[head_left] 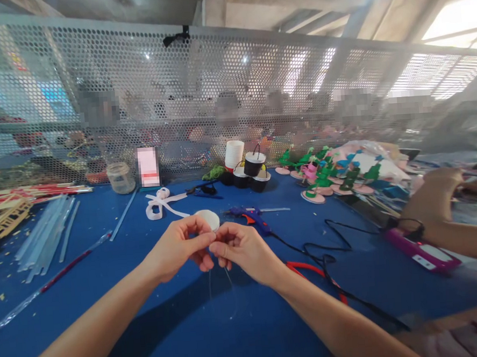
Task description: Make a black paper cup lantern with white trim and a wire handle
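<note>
My left hand [188,243] is closed with its fingers curled around a small white round piece [209,220], whose pale flat face shows behind the fingertips. My right hand [240,248] pinches thumb to finger right against the left fingertips. Thin wire [229,278] ends hang down below the two hands. How the wire meets the white piece is hidden by my fingers. Just beyond my right hand lies a blue glue gun [255,218] with an orange trigger. Red-handled pliers [308,268] rest beside my right forearm, partly under a black cord.
Small black pails [255,165] with wire handles stand by stacked white cups [234,154]. Green tree-like figures [323,176] are behind right. White ribbon [161,203], clear glue sticks [46,233] and a jar [121,178] lie left. Another person's arm [434,215] is near a purple power strip [424,253].
</note>
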The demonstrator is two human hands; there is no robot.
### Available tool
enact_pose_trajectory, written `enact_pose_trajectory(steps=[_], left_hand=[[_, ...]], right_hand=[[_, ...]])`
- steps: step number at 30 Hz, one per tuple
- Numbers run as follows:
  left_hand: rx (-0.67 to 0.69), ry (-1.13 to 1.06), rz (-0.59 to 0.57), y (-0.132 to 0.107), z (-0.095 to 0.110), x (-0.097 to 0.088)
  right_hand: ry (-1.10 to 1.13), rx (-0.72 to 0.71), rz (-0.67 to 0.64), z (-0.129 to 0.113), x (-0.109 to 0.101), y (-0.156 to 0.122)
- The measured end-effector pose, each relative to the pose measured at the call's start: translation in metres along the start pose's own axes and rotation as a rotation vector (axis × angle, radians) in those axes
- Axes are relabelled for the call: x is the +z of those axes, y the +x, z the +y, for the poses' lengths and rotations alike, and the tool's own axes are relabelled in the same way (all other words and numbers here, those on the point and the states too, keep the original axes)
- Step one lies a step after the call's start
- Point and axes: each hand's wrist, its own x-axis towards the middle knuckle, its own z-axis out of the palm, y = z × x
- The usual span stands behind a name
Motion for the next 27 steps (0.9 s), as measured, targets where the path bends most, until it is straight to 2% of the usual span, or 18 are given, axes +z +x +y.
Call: enact_pose_trajectory(steps=[4,11,17,20,27], left_hand=[[0.031,-0.007,0.052,0.0005,-0.0027,0.0026],[0.081,0.063,0.060,-0.0028,-0.0023,0.0055],[0.167,0.118,0.145,-0.0048,-0.0003,0.0044],[0.181,0.076,0.138,-0.0044,-0.0015,0.0045],[0.223,0.003,0.117,-0.0034,-0.0055,0.0090]], right_hand=[[0.040,0.011,-0.012,0.0047,-0.0001,0.0010],[0.048,0.033,-0.064,0.0087,-0.0021,-0.0008],[0.315,0.130,-0.225,0.0070,-0.0025,-0.0034],[0.416,0.180,-0.283,0.0065,-0.0016,-0.0037],[0.542,0.255,-0.241,0.0068,-0.0005,-0.0058]])
